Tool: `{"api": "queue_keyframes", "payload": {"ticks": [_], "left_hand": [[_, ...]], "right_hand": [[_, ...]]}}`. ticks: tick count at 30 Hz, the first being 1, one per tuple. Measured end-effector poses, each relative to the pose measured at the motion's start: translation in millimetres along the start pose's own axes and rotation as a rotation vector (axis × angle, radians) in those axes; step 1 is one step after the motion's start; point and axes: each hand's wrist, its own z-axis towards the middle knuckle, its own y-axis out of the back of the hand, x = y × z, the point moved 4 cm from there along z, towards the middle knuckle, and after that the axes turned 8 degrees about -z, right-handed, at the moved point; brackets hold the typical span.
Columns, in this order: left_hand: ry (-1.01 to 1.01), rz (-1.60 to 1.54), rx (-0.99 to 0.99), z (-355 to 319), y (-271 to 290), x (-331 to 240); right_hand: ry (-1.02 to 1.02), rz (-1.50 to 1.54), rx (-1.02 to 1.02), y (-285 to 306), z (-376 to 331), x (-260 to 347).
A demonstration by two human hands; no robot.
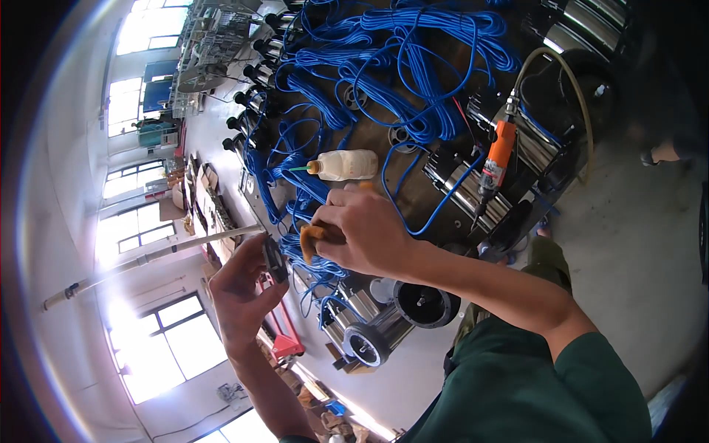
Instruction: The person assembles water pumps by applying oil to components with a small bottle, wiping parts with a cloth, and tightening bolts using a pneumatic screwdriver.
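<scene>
My left hand point(247, 292) pinches a dark round part point(275, 258) by its edge between thumb and fingers. Close beside it, my right hand point(365, 229) is closed on an orange-brown cloth point(310, 242), which sticks out past the fingertips toward the dark part. A small gap shows between the cloth and that part. Just beyond my right knuckles a squeeze bottle point(351, 165) of pale contents lies on its side, its thin green nozzle pointing left. To the right of it, an orange power screwdriver point(502, 144) hangs bit downward from a hose.
Bundles of blue cable point(413, 96) cover much of the dark workbench point(384, 199). Shiny metal cylinders point(461, 177) lie at the right, and more cylinders with black round ends point(427, 304) stand below my right forearm. A red pallet jack point(286, 345) is on the floor beyond my left wrist.
</scene>
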Motion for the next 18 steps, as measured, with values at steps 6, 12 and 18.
{"api": "queue_keyframes", "payload": {"ticks": [6,12,18], "left_hand": [[-0.067,-0.015,-0.017,-9,7,-26],[-0.086,-0.023,-0.027,-17,4,-36],[-0.123,-0.05,0.019,-14,-10,-48]], "right_hand": [[-0.226,0.43,0.113,2,-4,-17],[-0.088,0.478,0.061,11,-5,-4],[0.032,0.494,0.011,41,1,18]]}}
